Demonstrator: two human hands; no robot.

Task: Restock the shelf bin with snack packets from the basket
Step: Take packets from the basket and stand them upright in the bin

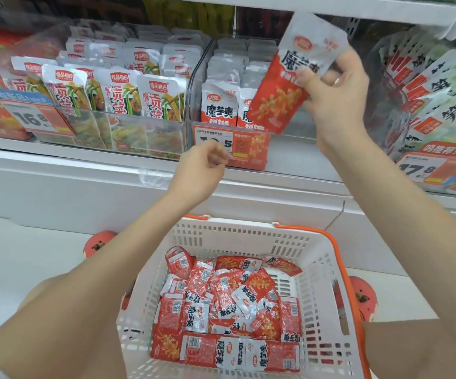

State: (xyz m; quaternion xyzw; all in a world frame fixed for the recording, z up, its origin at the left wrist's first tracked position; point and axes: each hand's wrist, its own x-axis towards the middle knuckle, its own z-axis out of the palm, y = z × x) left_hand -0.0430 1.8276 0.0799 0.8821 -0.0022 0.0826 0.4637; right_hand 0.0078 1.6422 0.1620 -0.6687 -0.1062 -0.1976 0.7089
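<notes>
Surroundings: a clear plastic bin of green-and-white snack pouches [106, 86] stands to the left of the target bin; a tilted stack of white pouches with black lettering [429, 88] fills the right of the shelf; orange-and-white price tags [232, 144] hang on the white shelf edge [84, 162].
Overhead: the white upper shelf board [330, 6] runs just above the raised packet.
Target bin: the clear plastic shelf bin [194, 77] holds upright rows of red-and-white packets [220, 105]; its right front part is hidden by the raised packet.
Right hand: the right hand [336, 97] grips a red-and-silver foil snack packet [289, 77], thumb across its front, tilted, in front of the bin's right side.
Left hand: the left hand [202, 165] is loosely clenched and holds nothing, in front of the price tag below the bin.
Basket: the white slotted plastic basket with orange handles [325, 269] sits below both arms, with many red-and-silver packets [229, 305] lying jumbled inside.
</notes>
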